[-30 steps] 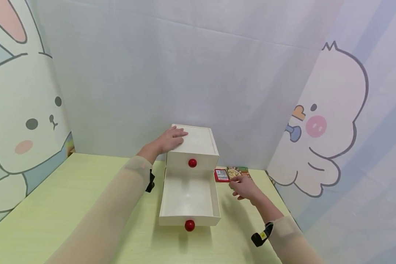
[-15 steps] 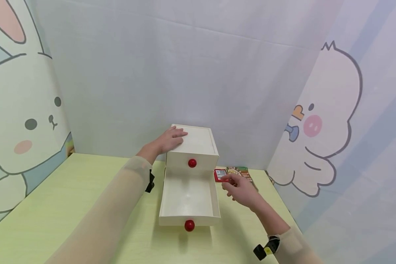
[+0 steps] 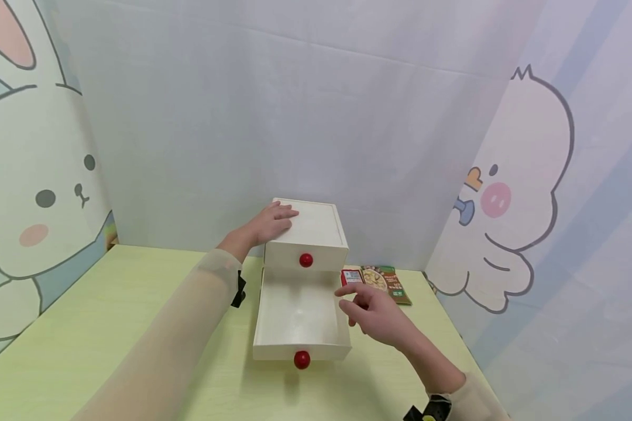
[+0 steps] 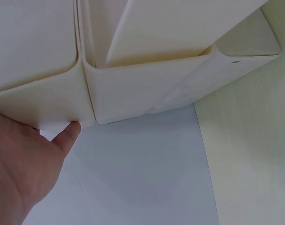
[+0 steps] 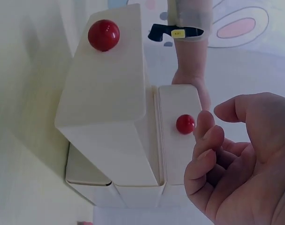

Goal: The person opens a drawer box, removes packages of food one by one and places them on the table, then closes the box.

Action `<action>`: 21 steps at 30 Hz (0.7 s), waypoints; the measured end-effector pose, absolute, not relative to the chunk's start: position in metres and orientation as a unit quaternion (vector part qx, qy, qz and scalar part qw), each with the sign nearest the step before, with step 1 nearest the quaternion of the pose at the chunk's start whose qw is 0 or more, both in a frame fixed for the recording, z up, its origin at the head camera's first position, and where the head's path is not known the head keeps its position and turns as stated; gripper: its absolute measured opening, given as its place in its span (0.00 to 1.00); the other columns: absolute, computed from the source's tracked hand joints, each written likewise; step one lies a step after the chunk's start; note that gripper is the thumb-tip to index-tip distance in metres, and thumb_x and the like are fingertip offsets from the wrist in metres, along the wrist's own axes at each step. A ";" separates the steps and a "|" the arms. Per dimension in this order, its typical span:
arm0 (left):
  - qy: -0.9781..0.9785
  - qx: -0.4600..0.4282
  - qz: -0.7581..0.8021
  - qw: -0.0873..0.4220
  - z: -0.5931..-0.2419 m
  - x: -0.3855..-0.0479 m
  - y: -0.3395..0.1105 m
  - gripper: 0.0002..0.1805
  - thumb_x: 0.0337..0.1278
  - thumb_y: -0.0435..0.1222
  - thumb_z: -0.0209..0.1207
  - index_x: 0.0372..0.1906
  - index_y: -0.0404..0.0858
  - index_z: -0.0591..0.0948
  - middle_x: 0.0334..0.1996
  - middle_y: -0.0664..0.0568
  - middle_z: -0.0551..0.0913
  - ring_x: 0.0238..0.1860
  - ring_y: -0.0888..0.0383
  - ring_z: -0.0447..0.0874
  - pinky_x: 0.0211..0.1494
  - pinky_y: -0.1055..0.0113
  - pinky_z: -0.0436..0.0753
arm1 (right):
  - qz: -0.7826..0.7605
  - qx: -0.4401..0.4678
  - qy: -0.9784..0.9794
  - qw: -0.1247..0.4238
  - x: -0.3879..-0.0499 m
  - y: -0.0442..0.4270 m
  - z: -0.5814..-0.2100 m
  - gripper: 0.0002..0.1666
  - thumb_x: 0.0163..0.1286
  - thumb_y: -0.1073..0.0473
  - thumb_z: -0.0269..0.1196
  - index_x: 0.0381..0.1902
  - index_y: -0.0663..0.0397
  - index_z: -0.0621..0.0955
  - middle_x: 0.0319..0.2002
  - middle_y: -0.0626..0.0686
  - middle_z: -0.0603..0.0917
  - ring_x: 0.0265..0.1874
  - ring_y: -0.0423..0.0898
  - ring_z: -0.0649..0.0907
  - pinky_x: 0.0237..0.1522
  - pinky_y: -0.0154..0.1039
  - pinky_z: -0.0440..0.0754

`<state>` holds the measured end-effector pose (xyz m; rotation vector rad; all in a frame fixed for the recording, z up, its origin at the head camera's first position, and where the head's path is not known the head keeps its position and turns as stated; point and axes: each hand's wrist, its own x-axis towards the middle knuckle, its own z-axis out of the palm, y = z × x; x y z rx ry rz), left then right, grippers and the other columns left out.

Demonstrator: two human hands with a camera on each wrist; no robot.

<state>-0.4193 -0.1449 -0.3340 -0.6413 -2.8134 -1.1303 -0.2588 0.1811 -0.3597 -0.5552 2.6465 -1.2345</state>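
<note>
A white drawer cabinet (image 3: 316, 225) stands on the table, and its closed top drawer has a red knob (image 3: 306, 260). A lower drawer (image 3: 300, 318), pulled out, has nothing in it and a red knob (image 3: 302, 359) on its front. My left hand (image 3: 271, 223) rests on the cabinet top, fingers spread; its thumb touches the cabinet side in the left wrist view. My right hand (image 3: 376, 313) hovers at the pulled-out drawer's right side, holding nothing, with the index finger extended and the others loosely curled. It overlaps the drawer's right wall in the head view.
Behind the right hand lie a brown-and-green food packet (image 3: 392, 286) and a red-and-white packet (image 3: 351, 276), the latter partly hidden. A pale curtain (image 3: 200, 146) hangs behind the pale yellow-green table (image 3: 153, 280). Printed panels stand at both sides.
My right hand has moved left and toward me, from over the packets to the pulled-out drawer's side, uncovering the food packet. The left hand and the drawers stay put.
</note>
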 end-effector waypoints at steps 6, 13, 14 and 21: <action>-0.907 -0.205 -0.367 0.022 -0.335 -0.421 -0.146 0.32 0.84 0.44 0.42 0.84 0.41 0.70 0.89 0.44 0.58 0.92 0.40 0.36 0.92 0.35 0.41 | -0.402 -0.235 0.878 0.110 -0.245 0.172 -0.355 0.19 0.83 0.50 0.64 0.65 0.48 0.85 0.27 0.49 0.86 0.19 0.41 0.78 0.23 0.37 0.78; -0.910 -0.205 -0.359 0.026 -0.335 -0.422 -0.147 0.32 0.84 0.44 0.41 0.85 0.41 0.70 0.89 0.43 0.58 0.92 0.39 0.37 0.92 0.35 0.41 | -0.380 -0.266 0.875 0.136 -0.232 0.164 -0.357 0.19 0.83 0.48 0.64 0.66 0.41 0.85 0.26 0.47 0.88 0.20 0.45 0.83 0.27 0.40 0.85; -0.910 -0.205 -0.360 0.025 -0.334 -0.422 -0.147 0.32 0.84 0.44 0.41 0.85 0.41 0.70 0.89 0.43 0.57 0.92 0.39 0.37 0.92 0.36 0.41 | -0.378 -0.270 0.875 0.139 -0.230 0.163 -0.358 0.20 0.83 0.48 0.64 0.67 0.41 0.85 0.26 0.46 0.88 0.20 0.45 0.84 0.27 0.40 0.85; -0.910 -0.204 -0.359 0.024 -0.334 -0.419 -0.147 0.32 0.84 0.44 0.41 0.84 0.41 0.70 0.89 0.44 0.58 0.92 0.40 0.36 0.92 0.36 0.41 | -0.365 -0.293 0.866 0.176 -0.222 0.156 -0.363 0.20 0.82 0.50 0.64 0.67 0.38 0.85 0.26 0.43 0.89 0.18 0.42 0.83 0.23 0.37 0.83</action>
